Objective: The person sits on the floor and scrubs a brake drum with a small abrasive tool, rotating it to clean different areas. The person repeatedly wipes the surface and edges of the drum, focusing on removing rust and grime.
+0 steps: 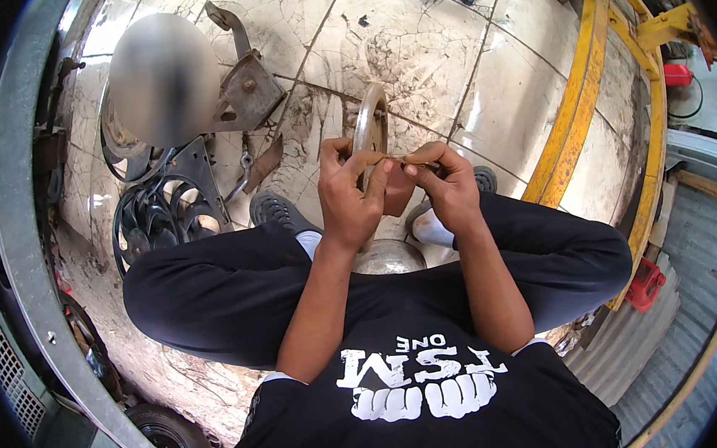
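My left hand (348, 195) and my right hand (446, 185) meet in front of me, fingertips almost touching. Each is closed in a pinch on the upper edge of a small reddish-brown sheet (398, 190), which looks like sandpaper and hangs between them. The fingers partly hide its edge. Just beyond, a round metal disc (375, 96) with a worn, shiny rim stands on edge, its lower part behind my left hand. A rounded metal piece (389, 256) shows between my legs, below the hands.
A rusty metal bracket with a pedal arm (248, 89) lies on the dirty tiled floor, left of several black curved parts (168, 209). A yellow metal frame (572, 106) rises on the right. A vehicle's grey bumper (16, 209) borders the left, above a tyre (172, 445).
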The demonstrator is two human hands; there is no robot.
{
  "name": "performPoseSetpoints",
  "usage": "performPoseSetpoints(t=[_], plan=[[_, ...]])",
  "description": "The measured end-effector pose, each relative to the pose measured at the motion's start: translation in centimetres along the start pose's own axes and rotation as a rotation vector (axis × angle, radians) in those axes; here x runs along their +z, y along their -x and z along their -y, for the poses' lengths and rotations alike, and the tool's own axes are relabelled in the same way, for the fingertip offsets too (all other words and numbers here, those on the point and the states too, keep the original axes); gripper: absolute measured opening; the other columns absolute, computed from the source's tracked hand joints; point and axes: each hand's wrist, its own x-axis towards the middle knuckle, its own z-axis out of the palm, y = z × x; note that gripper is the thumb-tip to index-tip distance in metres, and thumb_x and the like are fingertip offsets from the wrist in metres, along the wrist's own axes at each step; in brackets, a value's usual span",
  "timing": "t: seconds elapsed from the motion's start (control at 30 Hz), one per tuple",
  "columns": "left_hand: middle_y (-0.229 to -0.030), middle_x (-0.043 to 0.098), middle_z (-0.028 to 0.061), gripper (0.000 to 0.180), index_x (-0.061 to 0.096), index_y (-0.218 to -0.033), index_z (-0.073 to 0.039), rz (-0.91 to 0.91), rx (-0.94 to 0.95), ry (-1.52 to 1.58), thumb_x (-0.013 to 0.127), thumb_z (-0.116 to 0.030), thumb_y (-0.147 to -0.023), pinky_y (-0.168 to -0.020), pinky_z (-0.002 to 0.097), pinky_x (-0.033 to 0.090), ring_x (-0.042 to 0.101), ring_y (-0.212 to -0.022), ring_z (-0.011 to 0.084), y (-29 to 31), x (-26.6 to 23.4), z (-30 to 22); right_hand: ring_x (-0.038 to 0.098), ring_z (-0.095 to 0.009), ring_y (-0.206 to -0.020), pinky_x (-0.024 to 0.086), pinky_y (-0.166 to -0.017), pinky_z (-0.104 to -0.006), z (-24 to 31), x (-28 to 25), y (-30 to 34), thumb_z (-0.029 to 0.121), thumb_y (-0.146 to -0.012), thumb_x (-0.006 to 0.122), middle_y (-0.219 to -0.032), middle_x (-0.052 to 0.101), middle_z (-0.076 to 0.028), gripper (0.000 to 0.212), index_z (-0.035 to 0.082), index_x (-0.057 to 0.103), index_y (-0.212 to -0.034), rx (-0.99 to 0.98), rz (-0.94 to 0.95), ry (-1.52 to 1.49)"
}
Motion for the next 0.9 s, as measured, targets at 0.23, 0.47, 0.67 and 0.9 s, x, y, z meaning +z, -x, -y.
performPoseSetpoints(t=[0.23, 0.47, 0.67, 0.9], plan=[[-0.104, 0.056, 0.0178, 0.012, 0.075, -0.095, -0.005, -0.010, 0.019, -0.061, 0.076, -0.015, -0.090, -0.085, 0.0441, 0.050, 0.060, -0.096, 0.0351, 0.1, 0.1, 0.0, 0.066, -0.011, -0.098, 0.054, -0.087, -0.0264, 1.1, 0.4, 0.1, 0.002, -0.095, 0.075, -0.105, 0.070, -0.004, 0.019, -0.001, 0.066, -0.112, 0.030, 0.074, 0.014], [-0.104, 0.056, 0.0175, 0.013, 0.075, -0.094, -0.005, -0.037, 0.015, -0.072, 0.077, -0.017, -0.089, -0.084, 0.0449, 0.051, 0.061, -0.095, 0.0353, 0.2, 0.0, 0.3, 0.067, -0.009, -0.094, 0.054, -0.080, -0.0244, 1.0, 0.4, 0.2, 0.001, -0.095, 0.075, -0.102, 0.073, -0.005, 0.017, -0.004, 0.069, -0.111, -0.156, 0.112, 0.173], [-0.104, 0.056, 0.0183, 0.019, 0.074, -0.096, -0.004, -0.045, -0.003, -0.067, 0.077, -0.022, -0.090, -0.083, 0.0448, 0.051, 0.062, -0.094, 0.0359, 0.3, -0.3, 0.5, 0.069, -0.012, -0.097, 0.057, -0.085, -0.0261, -0.1, 1.4, 0.2, -0.002, -0.094, 0.076, -0.103, 0.074, -0.008, 0.014, -0.004, 0.070, -0.106, 0.026, 0.007, -0.031], [-0.106, 0.056, 0.0185, 0.030, 0.072, -0.093, -0.003, 0.028, -0.005, -0.013, 0.078, -0.033, -0.091, -0.082, 0.0436, 0.051, 0.062, -0.093, 0.0337, 0.4, -0.1, 0.0, 0.073, -0.016, -0.097, 0.059, -0.087, -0.0284, 0.6, 1.5, 0.5, -0.009, -0.089, 0.077, -0.101, 0.076, -0.012, 0.019, -0.006, 0.069, -0.106, 0.066, 0.000, -0.093]])
